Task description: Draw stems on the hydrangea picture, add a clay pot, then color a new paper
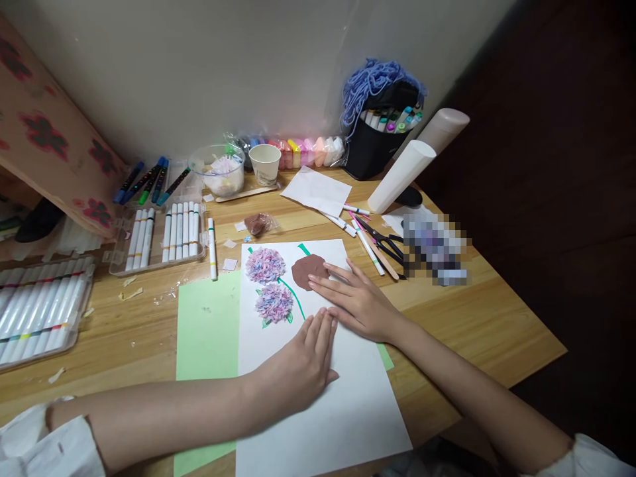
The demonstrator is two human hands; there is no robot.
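Note:
White paper [358, 411] lies on a green sheet [206, 331]. Two fluffy pink-purple flowers [265, 265] with green drawn stems and leaves are on its upper left. To their right a flat, round brown clay patch [304, 270] sits below a short green stroke. My right hand [358, 298] lies palm down with fingers apart, fingertips on the patch's right edge, holding nothing. My left hand [303, 358] rests on the paper below the patch, fingers close together and extended, thumb apart; its fingertips meet my right hand.
Marker cases [159, 238] stand left. Behind are a clear bowl [218, 175], a paper cup [265, 164], a wrapped brown clay lump [257, 224], colored clay packs [308, 152] and a black pen holder [372, 149]. Scissors [380, 236], markers and a white tube [401, 177] lie right.

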